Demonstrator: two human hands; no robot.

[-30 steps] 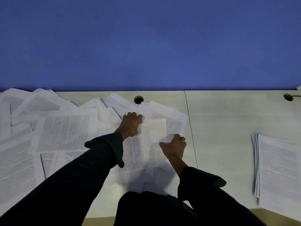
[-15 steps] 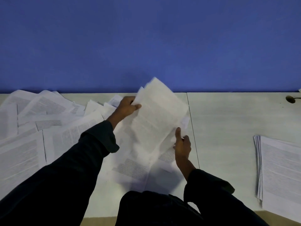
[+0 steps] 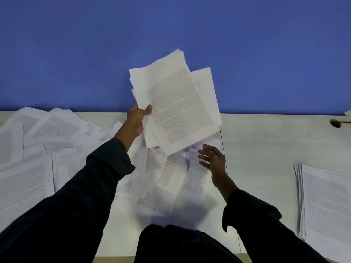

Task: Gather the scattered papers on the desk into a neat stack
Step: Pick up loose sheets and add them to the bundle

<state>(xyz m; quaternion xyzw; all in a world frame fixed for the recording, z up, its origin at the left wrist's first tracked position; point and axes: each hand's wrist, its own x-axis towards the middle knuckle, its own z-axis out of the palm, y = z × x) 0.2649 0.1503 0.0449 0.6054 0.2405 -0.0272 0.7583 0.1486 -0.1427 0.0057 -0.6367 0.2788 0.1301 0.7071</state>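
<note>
Across the left half of the desk (image 3: 266, 141), scattered papers (image 3: 38, 149) lie overlapped up to its back edge. At the right edge sits 1 squared stack (image 3: 326, 204). Above the desk's centre, the left hand (image 3: 137, 118) pinches a fanned bundle (image 3: 176, 107) by its left edge, raised clear. Below it, the right hand (image 3: 212, 158) hovers, fingers spread, grasping nothing.

The scene is dim and cool-toned, with flat light and no glare. The blue wall (image 3: 247, 44) is evenly lit. Soft bluish shadows fall on the loose papers (image 3: 167, 188) below the raised sheets (image 3: 176, 109). The right hand (image 3: 212, 158) is smeared by motion blur, as are the sheets' top corners. Printed text is too soft to read. The surface (image 3: 275, 141) edge bows slightly from the wide lens.
</note>
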